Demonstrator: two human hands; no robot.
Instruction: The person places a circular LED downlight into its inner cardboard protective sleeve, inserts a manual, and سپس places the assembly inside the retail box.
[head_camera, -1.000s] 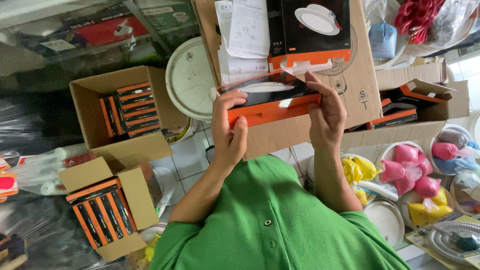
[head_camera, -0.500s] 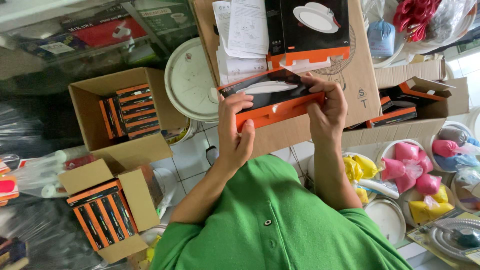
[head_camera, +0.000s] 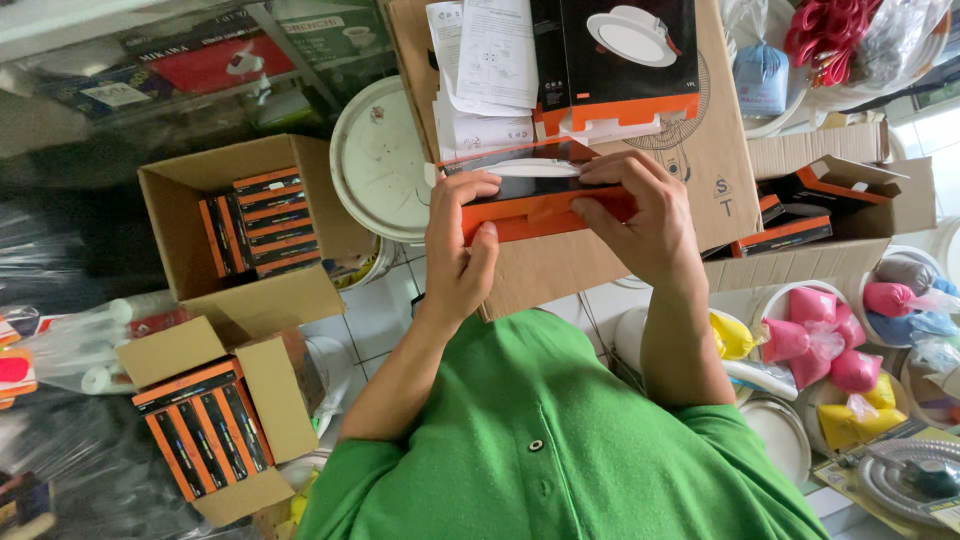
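Both hands pinch one flat orange-and-black box (head_camera: 545, 200) held up over a big cardboard carton (head_camera: 620, 260), left hand (head_camera: 458, 250) clamped on its near-left end, right hand (head_camera: 645, 215) wrapped over the right end. The grip is by fingertips only (thumbs underneath, I judge), so the thin box could slip or its open flap crease if squeezed harder. The box looks slim, glossy, black on top with an orange edge. Beyond it lie folded paper sheets (head_camera: 490, 60) and a second box (head_camera: 625, 60).
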